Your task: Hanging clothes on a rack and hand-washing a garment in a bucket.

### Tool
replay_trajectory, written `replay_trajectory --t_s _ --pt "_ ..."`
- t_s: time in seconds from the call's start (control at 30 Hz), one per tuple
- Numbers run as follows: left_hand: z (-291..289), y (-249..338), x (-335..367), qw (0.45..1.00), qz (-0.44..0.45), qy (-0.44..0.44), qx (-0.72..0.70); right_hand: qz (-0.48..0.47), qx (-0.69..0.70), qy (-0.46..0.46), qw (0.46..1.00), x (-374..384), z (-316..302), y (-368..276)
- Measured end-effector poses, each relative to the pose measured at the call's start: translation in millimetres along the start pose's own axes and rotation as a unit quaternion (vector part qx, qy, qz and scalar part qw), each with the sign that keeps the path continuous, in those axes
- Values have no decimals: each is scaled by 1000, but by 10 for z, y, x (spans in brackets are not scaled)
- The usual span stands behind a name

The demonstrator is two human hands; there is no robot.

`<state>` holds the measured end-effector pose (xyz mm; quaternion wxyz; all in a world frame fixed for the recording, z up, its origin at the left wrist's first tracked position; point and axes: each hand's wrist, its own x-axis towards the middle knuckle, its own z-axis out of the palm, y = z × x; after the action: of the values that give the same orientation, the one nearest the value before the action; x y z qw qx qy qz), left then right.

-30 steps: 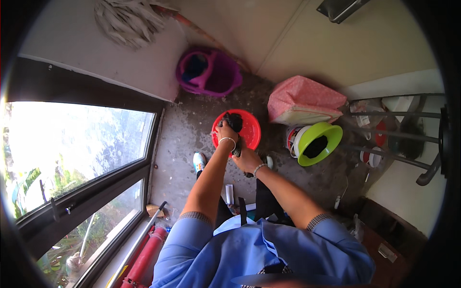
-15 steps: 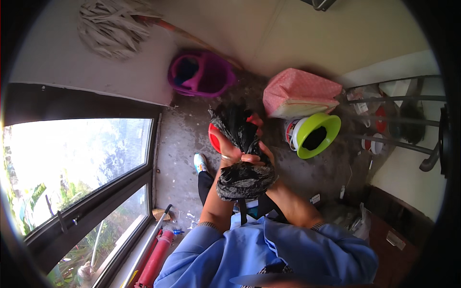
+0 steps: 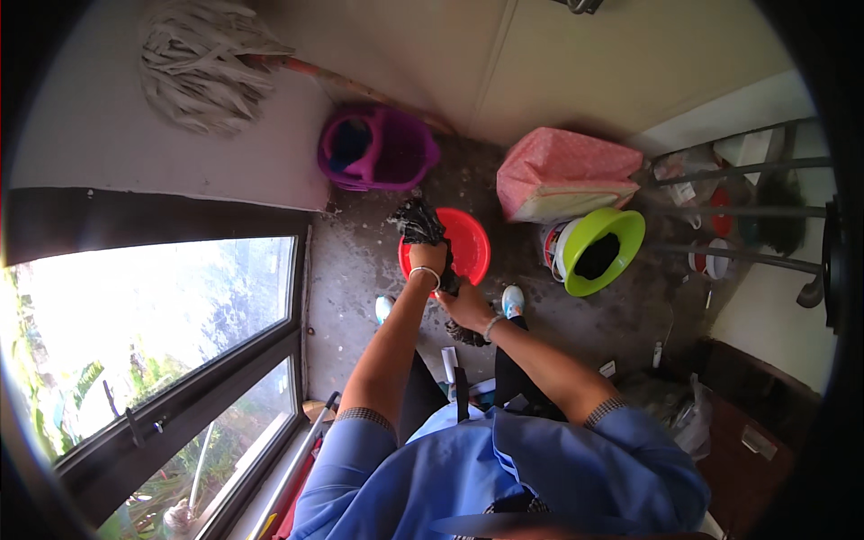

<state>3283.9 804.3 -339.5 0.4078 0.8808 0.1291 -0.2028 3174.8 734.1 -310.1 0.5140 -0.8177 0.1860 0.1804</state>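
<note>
A round red basin (image 3: 475,245) rests on the floor in front of my feet. Over its left part, my left hand (image 3: 427,258) is closed around a bunched black patterned cloth (image 3: 418,222), whose upper end sticks out beyond my fist. Slightly nearer and to the right, my right hand (image 3: 466,308) grips the same cloth over the basin's near rim. A loose end of it shows below this hand. Between my fists the cloth looks narrow and twisted. My fingers are partly hidden by the backs of my hands.
A purple mop bucket (image 3: 423,166) stands beyond the basin, with a string mop (image 3: 202,67) leaning by the wall. To the right are a pink bag (image 3: 567,171), a bucket with a lime-green rim (image 3: 633,238) and a metal rack (image 3: 765,211). A window (image 3: 171,306) lies left.
Both hands have lowered with the cloth, down from near my chest to the basin. The basin, mostly hidden before, now shows. My view has shifted slightly.
</note>
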Motion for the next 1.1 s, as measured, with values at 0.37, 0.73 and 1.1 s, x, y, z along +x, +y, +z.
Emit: replay_trajectory --t_s 0.37,0.73,1.1 --pt "-526 453 -397 955 212 -173 -114 19 434 -102 895 19 -606 -425" --pt "-952 566 170 617 42 -515 -593 22 777 -433 456 -234 -577 -1213" --pt "-698 676 -53 916 -9 -177 -359 1 96 -18 995 172 -506 -844"
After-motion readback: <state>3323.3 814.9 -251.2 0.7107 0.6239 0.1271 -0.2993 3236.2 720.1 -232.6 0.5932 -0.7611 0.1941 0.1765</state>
